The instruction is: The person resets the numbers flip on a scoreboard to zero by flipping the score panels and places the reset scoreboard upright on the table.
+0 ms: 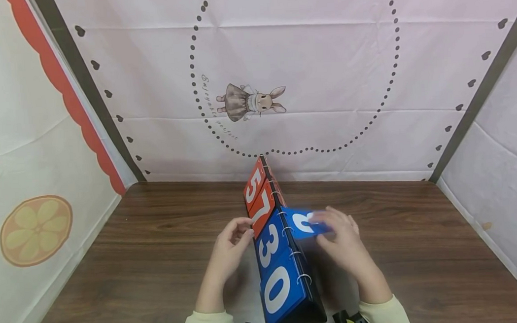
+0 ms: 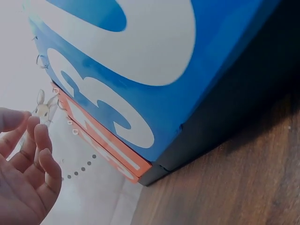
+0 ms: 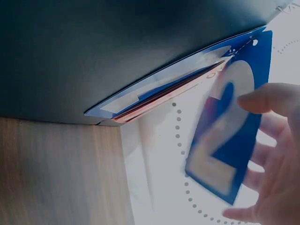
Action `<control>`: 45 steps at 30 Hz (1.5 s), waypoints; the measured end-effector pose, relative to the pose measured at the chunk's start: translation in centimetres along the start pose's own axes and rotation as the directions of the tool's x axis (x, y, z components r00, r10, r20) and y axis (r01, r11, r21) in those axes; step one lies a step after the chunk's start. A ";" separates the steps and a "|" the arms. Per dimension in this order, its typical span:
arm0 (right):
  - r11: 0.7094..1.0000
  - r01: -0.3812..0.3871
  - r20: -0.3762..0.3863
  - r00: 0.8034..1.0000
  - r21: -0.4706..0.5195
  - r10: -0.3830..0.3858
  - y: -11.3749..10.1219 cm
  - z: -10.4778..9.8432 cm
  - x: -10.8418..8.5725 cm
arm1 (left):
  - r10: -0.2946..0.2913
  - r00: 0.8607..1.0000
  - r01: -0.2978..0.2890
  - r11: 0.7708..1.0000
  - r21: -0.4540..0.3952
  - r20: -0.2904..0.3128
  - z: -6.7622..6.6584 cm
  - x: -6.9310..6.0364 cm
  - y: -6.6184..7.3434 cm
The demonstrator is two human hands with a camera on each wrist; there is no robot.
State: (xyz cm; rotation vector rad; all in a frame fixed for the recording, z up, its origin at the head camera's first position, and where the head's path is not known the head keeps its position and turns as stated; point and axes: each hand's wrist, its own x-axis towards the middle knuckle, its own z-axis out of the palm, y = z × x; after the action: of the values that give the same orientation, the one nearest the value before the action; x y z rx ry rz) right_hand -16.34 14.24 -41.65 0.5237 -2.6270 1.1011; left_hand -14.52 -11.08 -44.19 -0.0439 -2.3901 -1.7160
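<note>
A tabletop flip scoreboard [image 1: 285, 239] stands like a tent, with ring-bound number cards along its top. On its left face are a red 5 card [image 1: 254, 182], another red card [image 1: 262, 208], a blue 3 card [image 1: 269, 245] and a blue 0 card [image 1: 278, 288]. My right hand [image 1: 345, 245] pinches a blue number card [image 3: 225, 150] swung out over the right side; a white 2 shows on it in the right wrist view. Beside the left edge, my left hand [image 1: 228, 250] has loosely bent fingers that hold nothing, apart from the cards in the left wrist view.
The board stands on a dark wooden table [image 1: 158, 261]. A pale cloth wall [image 1: 324, 78] with a printed rabbit [image 1: 250, 101] rises behind the far end. Side walls flank the table, the left one bearing a printed orange slice [image 1: 36, 231].
</note>
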 end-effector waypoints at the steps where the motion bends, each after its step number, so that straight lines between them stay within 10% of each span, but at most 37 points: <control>1: 1.000 0.015 -0.045 0.999 0.001 -0.015 0.1 -0.1 0.0 | 0.006 1.000 -0.006 1.000 0.001 0.003 0.0 0.0 0.0; 8: 0.997 0.029 -0.356 0.935 0.069 -0.002 -0.1 -0.5 0.1 | 0.054 0.998 -0.054 0.999 0.005 0.026 0.0 -0.2 0.2; 12: 0.975 0.010 -0.432 0.897 0.223 0.090 -0.7 -0.8 0.0 | 0.175 0.980 -0.175 0.984 -0.010 0.096 0.3 -0.5 0.8; 18: 0.870 -0.136 -0.237 0.932 0.474 0.274 -1.8 -1.1 -0.6 | 0.372 0.900 -0.375 0.926 -0.032 0.227 1.2 -0.7 1.8; 22: 0.852 -0.166 -0.129 0.957 0.496 0.261 -2.4 -1.2 -1.0 | 0.433 0.867 -0.446 0.895 -0.005 0.247 1.6 -0.8 2.0; 34: 0.815 -0.096 -0.035 0.989 0.571 0.141 -3.2 -0.9 -1.2 | 0.412 0.868 -0.447 0.892 0.074 0.276 1.8 -1.0 2.7; 45: 0.838 0.117 0.072 0.980 0.533 -0.183 -3.1 0.3 -1.1 | 0.416 0.883 -0.422 0.906 -0.020 0.219 1.6 -1.0 2.3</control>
State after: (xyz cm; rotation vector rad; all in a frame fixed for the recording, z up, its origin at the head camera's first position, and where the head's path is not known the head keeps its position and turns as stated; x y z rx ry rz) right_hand -14.10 12.22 -40.25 0.9124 -2.2972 1.7943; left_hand -13.47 -8.72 -42.66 -0.7283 -2.3203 -1.5326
